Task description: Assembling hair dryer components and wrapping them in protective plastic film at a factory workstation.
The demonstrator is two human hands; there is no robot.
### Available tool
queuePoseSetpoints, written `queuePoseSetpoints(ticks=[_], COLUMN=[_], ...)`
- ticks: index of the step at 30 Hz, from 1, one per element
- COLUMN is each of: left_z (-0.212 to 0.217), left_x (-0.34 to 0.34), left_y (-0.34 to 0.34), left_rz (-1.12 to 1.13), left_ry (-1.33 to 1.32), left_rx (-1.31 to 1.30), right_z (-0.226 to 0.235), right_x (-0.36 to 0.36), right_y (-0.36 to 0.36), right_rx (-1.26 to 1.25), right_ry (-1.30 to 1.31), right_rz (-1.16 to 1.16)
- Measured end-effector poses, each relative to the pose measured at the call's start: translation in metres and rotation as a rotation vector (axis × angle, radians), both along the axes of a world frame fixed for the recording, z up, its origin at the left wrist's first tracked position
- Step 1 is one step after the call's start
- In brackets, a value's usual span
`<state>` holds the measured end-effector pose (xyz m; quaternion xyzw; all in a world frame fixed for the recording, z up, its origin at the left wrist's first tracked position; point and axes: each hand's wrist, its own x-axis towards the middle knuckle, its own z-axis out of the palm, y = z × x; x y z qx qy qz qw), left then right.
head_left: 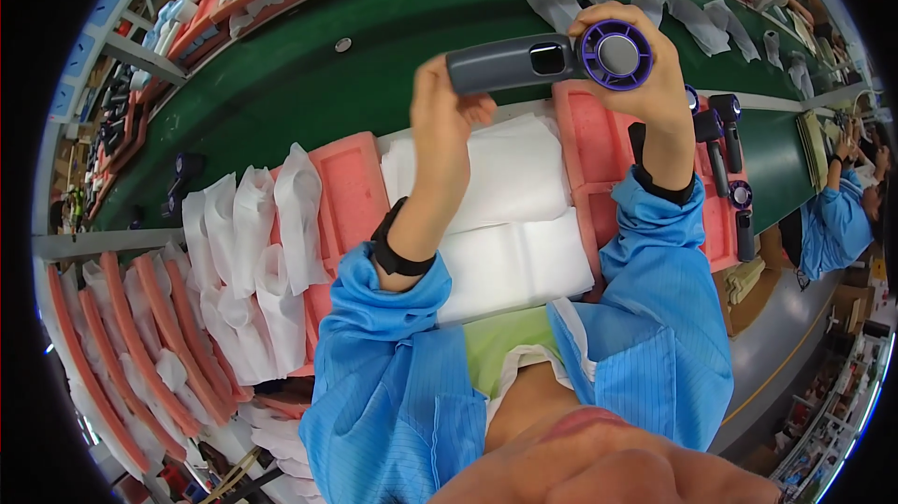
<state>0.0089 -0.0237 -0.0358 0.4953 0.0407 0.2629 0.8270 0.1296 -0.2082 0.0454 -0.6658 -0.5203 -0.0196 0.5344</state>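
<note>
A dark grey handheld fan (505, 64) is held lengthwise above the far side of the work area. Its round head has a purple spoked ring with a silver centre, and a small black window sits on the handle. My left hand (441, 120) grips the handle's end, thumb and fingers curled at it. Around the fan's head, my right hand (659, 78) is closed, fingers over the far side. Beneath my arms lie two stacks of white sleeves (491, 172). More dark handheld fans (716, 144) rest in a pink foam tray (718, 233) at the right.
Fans in white sleeves (253, 223) fill a pink tray (348, 172) at left. Pink trays (122, 345) with sleeved items are stacked farther left. Loose sleeves (552, 6) lie on the green belt (281, 92). Another dark fan (182, 172) lies left. A person (837, 228) works at right.
</note>
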Motion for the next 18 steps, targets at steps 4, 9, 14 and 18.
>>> queuePoseSetpoints(ticks=[4,9,14,18], left_z=[-0.019,-0.046,-0.046,-0.033], left_x=[-0.008,-0.020,-0.015,-0.010], left_y=[-0.035,-0.064,-0.060,-0.039], left_rz=[-0.223,-0.099,-0.126,-0.208], left_ry=[0.338,0.226,0.240,0.279], left_rx=[0.960,1.488,1.444,1.178], right_z=[0.003,0.000,0.001,0.001], right_x=[0.011,0.017,0.010,0.008], right_y=[-0.010,-0.011,-0.010,-0.011], right_rx=[0.021,0.072,0.014,-0.016], right_ry=[-0.075,-0.096,0.038,0.084], right_rz=[-0.038,0.033,-0.005,-0.094])
